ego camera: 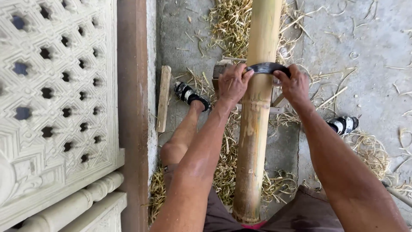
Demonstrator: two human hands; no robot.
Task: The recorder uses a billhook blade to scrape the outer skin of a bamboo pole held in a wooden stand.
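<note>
- Head view, looking down: a thick yellow bamboo pole (256, 111) runs away from the seated person, lying between their knees.
- A dark curved blade (267, 67) lies across the pole.
- The left hand (233, 82) has its fingers curled tight around the blade's left end; the right hand (294, 83) is closed on its right end.
- Pale bamboo shavings (227, 25) litter the concrete floor (356, 38); sandalled feet (192, 95) rest either side.
- A carved white lattice panel (56, 94) stands left.

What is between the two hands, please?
In the head view, the thick bamboo pole runs between the left hand and the right hand. A dark curved blade crosses it, gripped at both ends.
</note>
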